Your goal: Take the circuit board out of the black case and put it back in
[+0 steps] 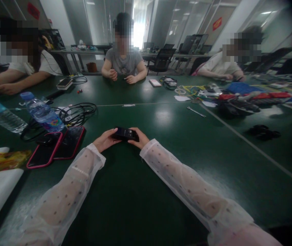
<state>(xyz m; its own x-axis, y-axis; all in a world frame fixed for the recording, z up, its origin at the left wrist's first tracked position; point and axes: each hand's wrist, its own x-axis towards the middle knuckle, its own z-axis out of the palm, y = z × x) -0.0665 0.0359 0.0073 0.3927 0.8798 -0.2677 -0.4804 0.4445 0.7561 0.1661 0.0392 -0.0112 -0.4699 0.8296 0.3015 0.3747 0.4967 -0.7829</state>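
Observation:
A small black box-shaped device with white marks on its upper face is held between my two hands; its exact kind cannot be made out. My left hand grips its left end, thumb on top. Around the right end my right hand is closed, with the fingers along the far side and the thumb nearer me. Sheer white dotted sleeves cover both forearms. Left of my left hand lie two phones in pink-red cases, one phone partly under the other phone.
Two water bottles, a clear one and a blue-capped one, lean at left beside coiled black cables. A white case lies near left. A wrench and piled tools are at right. Three people sit around the green table.

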